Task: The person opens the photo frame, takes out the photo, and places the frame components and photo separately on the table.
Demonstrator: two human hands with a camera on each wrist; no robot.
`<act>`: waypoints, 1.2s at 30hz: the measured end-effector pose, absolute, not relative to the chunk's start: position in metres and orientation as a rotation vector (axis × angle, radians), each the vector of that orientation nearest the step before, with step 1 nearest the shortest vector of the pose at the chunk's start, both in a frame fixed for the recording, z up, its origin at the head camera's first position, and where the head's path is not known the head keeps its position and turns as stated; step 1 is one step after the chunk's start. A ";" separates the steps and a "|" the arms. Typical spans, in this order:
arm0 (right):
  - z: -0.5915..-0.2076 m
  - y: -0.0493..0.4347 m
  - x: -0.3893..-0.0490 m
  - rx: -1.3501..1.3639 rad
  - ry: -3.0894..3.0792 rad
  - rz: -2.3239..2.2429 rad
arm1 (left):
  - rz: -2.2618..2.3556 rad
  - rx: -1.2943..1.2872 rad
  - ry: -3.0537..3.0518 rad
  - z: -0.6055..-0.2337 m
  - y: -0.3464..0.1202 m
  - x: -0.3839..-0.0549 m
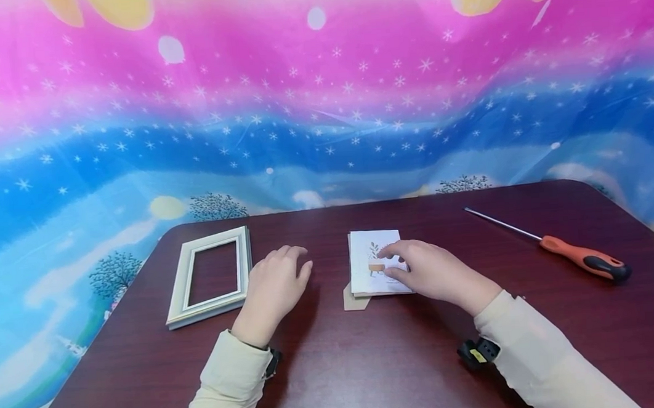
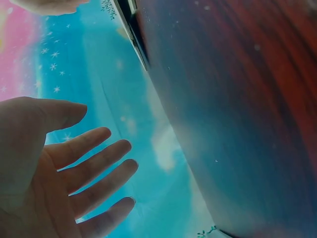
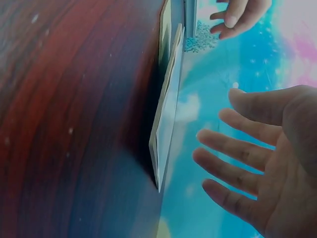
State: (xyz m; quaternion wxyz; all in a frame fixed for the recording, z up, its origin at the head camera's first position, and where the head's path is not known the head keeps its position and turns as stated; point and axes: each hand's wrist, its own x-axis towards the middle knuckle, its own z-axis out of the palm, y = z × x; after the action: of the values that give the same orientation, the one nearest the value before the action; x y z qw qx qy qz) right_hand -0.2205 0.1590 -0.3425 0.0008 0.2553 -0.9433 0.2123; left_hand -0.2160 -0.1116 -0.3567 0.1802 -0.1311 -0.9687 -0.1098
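A white card with a printed plant and small stool (image 1: pixel 378 284) lies on a thin brown board (image 1: pixel 357 302), whose stand flap sticks out at the lower left. Over the card's right side hovers my right hand (image 1: pixel 433 272), thumb and fingers apart; the right wrist view shows a gap between those fingers and the card (image 3: pixel 170 116). My left hand (image 1: pixel 276 284) is above the table beside a cream picture frame (image 1: pixel 183 298), overlapping its right edge in the head view. Its fingers (image 2: pixel 101 166) are spread and hold nothing. The frame's opening shows bare tabletop.
A screwdriver (image 1: pixel 582 255) with an orange and black handle lies at the right, its shaft pointing to the back. The dark reddish wooden table (image 1: pixel 335 364) ends at a pink and blue backdrop cloth (image 1: pixel 322 118) with snowflakes.
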 end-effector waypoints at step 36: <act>-0.357 0.150 -0.211 0.964 -2.928 0.353 | -0.303 -0.376 -2.790 -0.357 -0.111 -0.213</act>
State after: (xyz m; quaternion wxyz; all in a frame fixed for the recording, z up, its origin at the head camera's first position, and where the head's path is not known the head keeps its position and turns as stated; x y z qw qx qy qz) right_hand -0.2114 0.1501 -0.3574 0.0196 0.3107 -0.9435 0.1138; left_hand -0.2130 -0.1108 -0.3566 0.1543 -0.1313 -0.9735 -0.1059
